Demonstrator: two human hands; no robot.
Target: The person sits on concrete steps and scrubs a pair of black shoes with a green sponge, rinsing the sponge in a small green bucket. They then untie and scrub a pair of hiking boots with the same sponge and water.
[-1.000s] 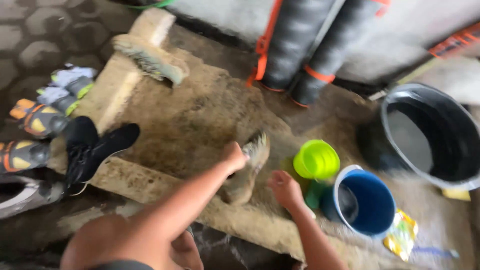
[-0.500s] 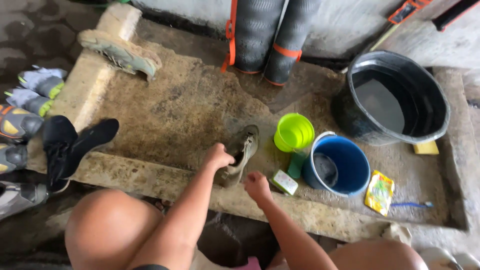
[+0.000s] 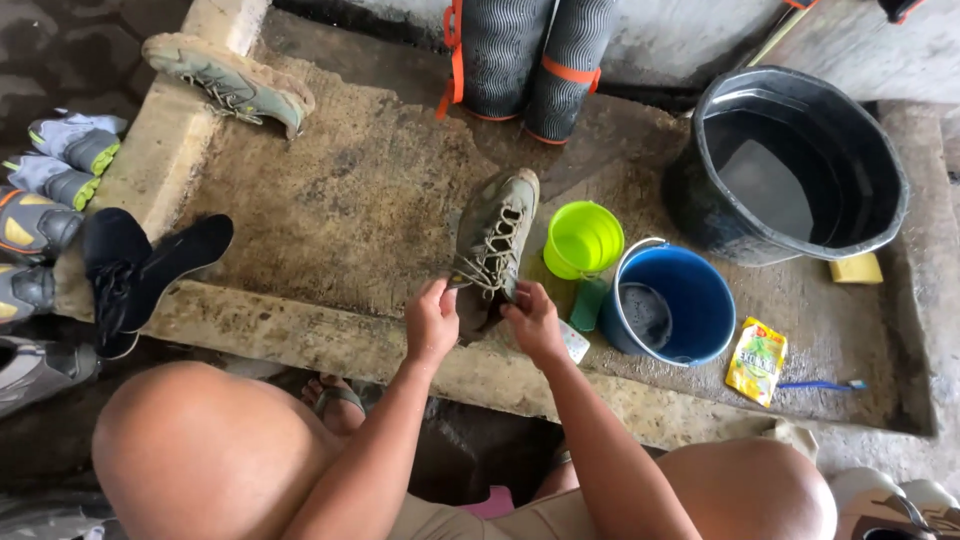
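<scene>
A muddy olive lace-up shoe [image 3: 497,235] lies on the concrete wash slab [image 3: 350,200], toe pointing away from me. My left hand [image 3: 432,322] pinches its heel edge on the left. My right hand [image 3: 532,318] grips the collar and laces on the right. Both hands are closed on the shoe's near end. A matching muddy shoe [image 3: 228,80] rests on the slab's far left corner.
A lime green cup [image 3: 583,239], a blue bucket [image 3: 672,305] and a large black tub of water [image 3: 795,165] stand to the right. A yellow sachet [image 3: 757,359], blue toothbrush [image 3: 822,385] and yellow sponge [image 3: 856,268] lie nearby. Black shoe [image 3: 140,265] and several sneakers [image 3: 60,170] line the left edge. Rolled mats [image 3: 520,60] stand behind.
The shoe has been turned from lying sideways to upright with its toe away. My right hand has come onto it, so both hands now hold its heel end. The view shifted right.
</scene>
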